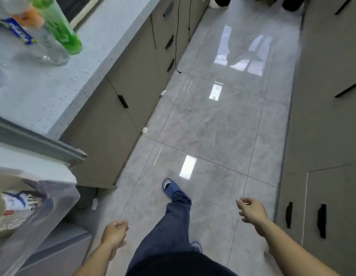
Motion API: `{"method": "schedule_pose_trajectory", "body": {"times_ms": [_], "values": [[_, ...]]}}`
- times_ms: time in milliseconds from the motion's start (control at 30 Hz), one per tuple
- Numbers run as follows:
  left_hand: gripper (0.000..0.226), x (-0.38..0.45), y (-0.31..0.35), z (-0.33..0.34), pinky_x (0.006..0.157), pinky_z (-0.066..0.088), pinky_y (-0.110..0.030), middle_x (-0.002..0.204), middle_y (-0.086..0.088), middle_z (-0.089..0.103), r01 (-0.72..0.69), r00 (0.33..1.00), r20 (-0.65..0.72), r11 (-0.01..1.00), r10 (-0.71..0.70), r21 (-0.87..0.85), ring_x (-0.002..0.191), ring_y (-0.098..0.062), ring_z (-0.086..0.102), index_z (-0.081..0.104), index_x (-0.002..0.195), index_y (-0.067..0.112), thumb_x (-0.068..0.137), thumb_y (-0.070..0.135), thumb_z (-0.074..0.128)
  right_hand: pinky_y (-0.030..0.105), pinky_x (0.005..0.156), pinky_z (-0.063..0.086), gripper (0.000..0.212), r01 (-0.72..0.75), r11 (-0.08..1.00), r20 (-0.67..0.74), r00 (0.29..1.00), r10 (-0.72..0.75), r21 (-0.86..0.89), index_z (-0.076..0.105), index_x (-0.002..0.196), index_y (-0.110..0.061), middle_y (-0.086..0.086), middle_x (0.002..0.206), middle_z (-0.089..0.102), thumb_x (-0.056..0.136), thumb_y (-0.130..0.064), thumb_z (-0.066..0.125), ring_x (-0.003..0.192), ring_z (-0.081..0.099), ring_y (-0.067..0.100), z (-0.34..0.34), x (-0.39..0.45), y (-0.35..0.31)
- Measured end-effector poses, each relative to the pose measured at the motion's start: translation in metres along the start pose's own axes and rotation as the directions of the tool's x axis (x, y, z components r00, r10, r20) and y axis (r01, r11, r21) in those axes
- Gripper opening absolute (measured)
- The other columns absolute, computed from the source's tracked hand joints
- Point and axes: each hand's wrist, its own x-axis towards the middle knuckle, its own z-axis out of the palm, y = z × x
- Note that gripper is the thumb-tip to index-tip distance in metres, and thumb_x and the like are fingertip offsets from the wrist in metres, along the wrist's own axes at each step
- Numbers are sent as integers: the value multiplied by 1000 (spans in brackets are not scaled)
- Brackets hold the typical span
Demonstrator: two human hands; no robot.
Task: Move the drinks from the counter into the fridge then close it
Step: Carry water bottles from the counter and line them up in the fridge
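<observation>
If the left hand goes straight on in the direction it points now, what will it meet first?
Probably nothing soon: the left hand points forward over bare floor tiles, beside the cabinet fronts. It holds nothing. The bottles stand higher up on the counter, left of that line. Depth is unclear.

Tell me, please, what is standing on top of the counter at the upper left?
On the counter stand a green bottle and a clear bottle with a blue label. More blurred clear shapes sit at the left edge, but the frame cuts them off.
</observation>
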Motion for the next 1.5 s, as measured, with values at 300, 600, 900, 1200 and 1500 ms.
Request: {"method": "schedule_pose_trajectory", "body": {"times_ms": [300, 600, 900, 1200, 1500], "values": [[20, 30, 151, 17, 67, 52, -30, 91, -11, 63, 19, 1000, 5, 983, -18, -185, 82, -26, 60, 64, 93, 6, 96, 23, 54, 32, 56, 48, 17, 192, 959, 129, 977, -167, -210, 66, 96, -13, 8, 75, 62, 95, -29, 62, 63, 54, 23, 8, 71, -206], [14, 34, 267, 25, 60, 51, -25, 101, -2, 65, -27, 997, -73, 892, -7, -451, 91, -21, 63, 64, 101, 17, 97, 27, 55, 29, 50, 46, 18, 320, 850, 319, 928, -193, -419, 64, 94, -9, 10, 76, 63, 93, -28, 65, 58, 54, 24, 38, 155, -337], [20, 12, 287, 28, 71, 58, -37, 95, -9, 68, 88, 907, -262, 757, -330, -648, 82, -26, 66, 67, 95, 14, 95, 33, 58, 24, 59, 35, 20, 538, 639, 534, 815, -225, -550, 65, 81, -11, -1, 62, 55, 85, -30, 71, 65, 50, 22, 101, 230, -475], [15, 2, 298, 26, 63, 55, -37, 86, -9, 72, -24, 813, -329, 536, -480, -844, 69, -29, 65, 73, 93, 15, 89, 29, 70, 28, 72, 46, 3, 840, 447, 859, 447, -248, -308, 69, 92, -13, 4, 78, 66, 92, -15, 66, 72, 59, 18, 200, 116, -581], [12, -13, 369, -99, 67, 58, -21, 103, 11, 69, -520, 683, -661, 430, -309, -738, 92, -7, 69, 63, 106, 39, 96, 33, 60, 12, 64, 47, 11, 947, 281, 942, -60, -329, 158, 66, 103, -26, -5, 77, 61, 94, -20, 65, 65, 56, -1, 298, -54, -631]]}}
